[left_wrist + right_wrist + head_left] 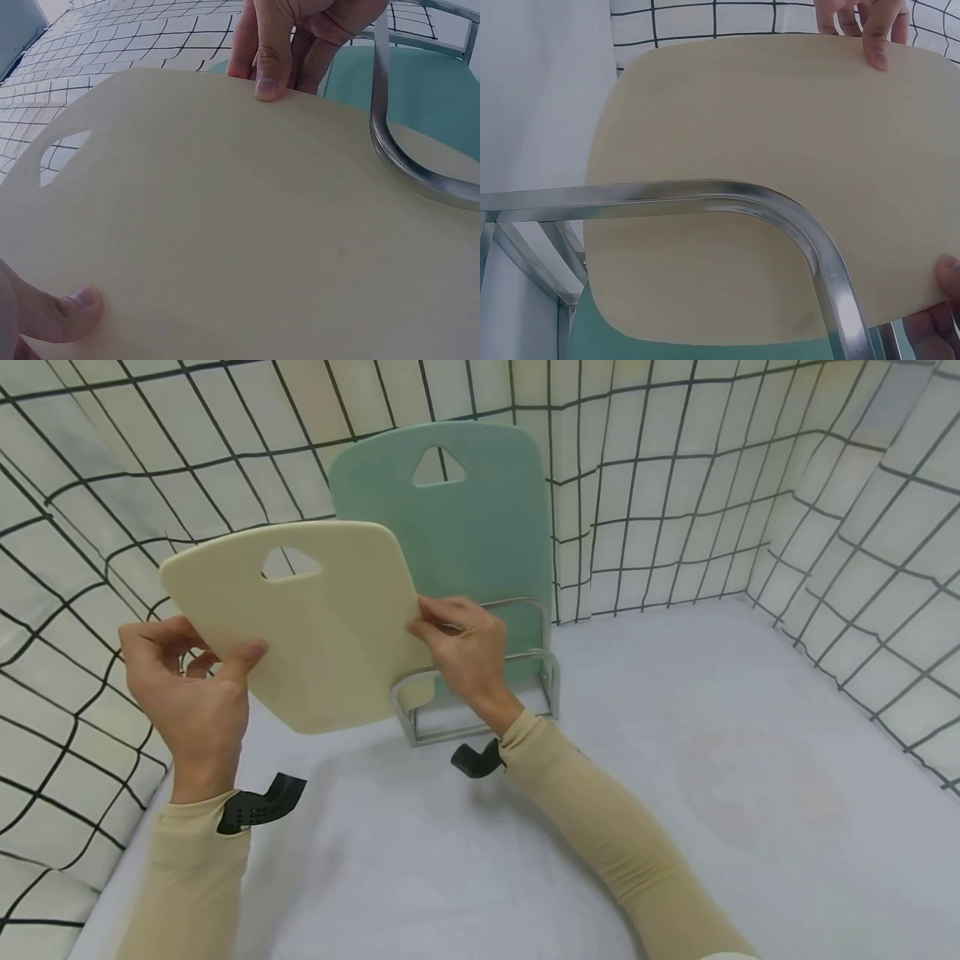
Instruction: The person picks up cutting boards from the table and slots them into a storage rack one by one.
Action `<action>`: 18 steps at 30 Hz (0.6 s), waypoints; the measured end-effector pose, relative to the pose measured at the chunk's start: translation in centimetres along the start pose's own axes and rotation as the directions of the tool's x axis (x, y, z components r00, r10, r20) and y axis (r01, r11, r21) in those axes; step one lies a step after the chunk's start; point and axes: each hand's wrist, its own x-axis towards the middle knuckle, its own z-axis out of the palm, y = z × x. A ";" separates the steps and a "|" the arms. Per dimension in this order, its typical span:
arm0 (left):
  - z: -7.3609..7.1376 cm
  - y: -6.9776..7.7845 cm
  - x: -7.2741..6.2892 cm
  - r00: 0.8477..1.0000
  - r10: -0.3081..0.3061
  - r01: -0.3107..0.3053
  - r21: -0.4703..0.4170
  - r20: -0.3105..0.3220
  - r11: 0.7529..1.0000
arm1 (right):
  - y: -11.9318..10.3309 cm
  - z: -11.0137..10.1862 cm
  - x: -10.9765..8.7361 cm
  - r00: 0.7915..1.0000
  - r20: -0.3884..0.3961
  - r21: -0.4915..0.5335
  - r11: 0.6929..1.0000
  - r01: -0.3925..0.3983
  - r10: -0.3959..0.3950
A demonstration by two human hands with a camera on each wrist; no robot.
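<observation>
A cream cutting board (330,627) with a triangular handle hole is held tilted between both hands. My left hand (191,685) pinches its left edge, thumb on the front face. On the opposite edge my right hand (468,647) pinches the board between thumb and fingers. The board's lower right corner sits behind the front bar of a metal rack (412,714), as the right wrist view also shows. Behind it, a larger green cutting board (480,527) stands upright in the rack. Most of the green board's lower left part is hidden.
White cloth panels with a black grid (675,493) rise behind and on both sides. A white surface (720,760) lies under the rack and extends to the right. Black wrist mounts (262,802) are strapped at both cuffs.
</observation>
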 end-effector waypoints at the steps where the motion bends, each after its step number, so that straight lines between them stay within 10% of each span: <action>1: 0.1 0.0 0.0 1.000 0.001 -0.001 -0.012 -0.001 1.000 | 0.0 0.0 0.0 1.000 -0.003 -0.001 1.000 0.002 -0.002; 18: 0.9 -0.2 -0.7 1.000 -0.001 0.001 -0.024 -0.020 1.000 | -0.1 -0.6 0.5 1.000 -0.020 -0.025 1.000 0.007 -0.008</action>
